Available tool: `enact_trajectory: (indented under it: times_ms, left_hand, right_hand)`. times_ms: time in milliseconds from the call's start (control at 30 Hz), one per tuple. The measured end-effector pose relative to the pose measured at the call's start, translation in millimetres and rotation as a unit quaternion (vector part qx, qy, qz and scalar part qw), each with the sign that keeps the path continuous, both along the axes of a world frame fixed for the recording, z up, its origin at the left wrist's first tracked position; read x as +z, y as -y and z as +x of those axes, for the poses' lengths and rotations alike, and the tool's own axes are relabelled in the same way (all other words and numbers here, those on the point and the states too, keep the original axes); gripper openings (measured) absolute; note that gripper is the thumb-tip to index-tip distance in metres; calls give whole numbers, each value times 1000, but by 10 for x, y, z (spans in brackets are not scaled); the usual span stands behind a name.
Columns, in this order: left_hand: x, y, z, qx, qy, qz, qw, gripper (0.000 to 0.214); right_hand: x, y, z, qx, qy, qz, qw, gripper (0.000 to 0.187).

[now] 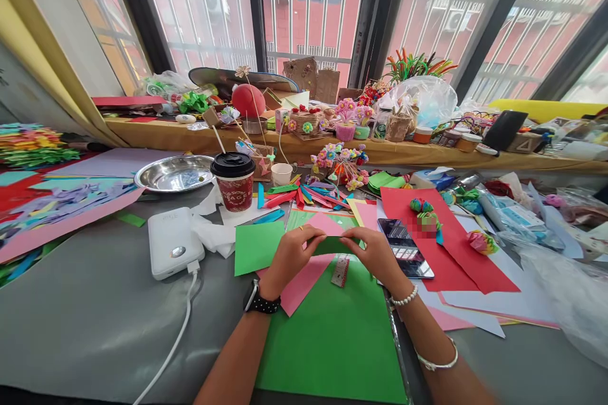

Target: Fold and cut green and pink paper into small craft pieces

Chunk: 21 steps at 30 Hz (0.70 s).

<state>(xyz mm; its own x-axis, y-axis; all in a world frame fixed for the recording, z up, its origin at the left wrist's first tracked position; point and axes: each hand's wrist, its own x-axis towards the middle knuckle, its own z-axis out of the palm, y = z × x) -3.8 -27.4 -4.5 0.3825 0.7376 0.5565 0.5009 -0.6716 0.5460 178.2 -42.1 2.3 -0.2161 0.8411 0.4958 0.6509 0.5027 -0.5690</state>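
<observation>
A small strip of green paper (335, 245) is stretched between my two hands, pinched at each end. My left hand (298, 254), with a dark watch at its wrist, grips the left end. At the other end my right hand (373, 252) holds it between thumb and fingers. Below them lies a large green sheet (327, 342), with a short ruler (341, 271) on it. Pink paper (304, 288) lies partly under my left hand, and a lighter green sheet (256, 245) is beside it.
A phone (405, 250) and red paper (456, 253) lie right of my hands. Leftward are a white power bank (171, 242) with a cable, a lidded cup (234, 186) and a metal plate (173, 174). Paper strips (313, 195) and a crowded ledge (199, 139) stand behind.
</observation>
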Motion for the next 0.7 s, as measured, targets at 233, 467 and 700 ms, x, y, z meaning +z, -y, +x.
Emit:
enact_trajectory:
  times_ms: [233, 467, 700]
  left_hand:
    - [152, -174, -426, 374, 217, 157, 888, 39]
    - [354, -624, -936, 509, 76, 40, 857, 88]
    - [210, -829, -986, 536, 84, 7, 840, 76]
  right_hand:
    - [-9, -5, 60, -78, -44, 13, 996, 14]
    - [-52, -6, -5, -52, -40, -8, 998, 14]
    - [-75, -6, -26, -48, -20, -12, 999, 15]
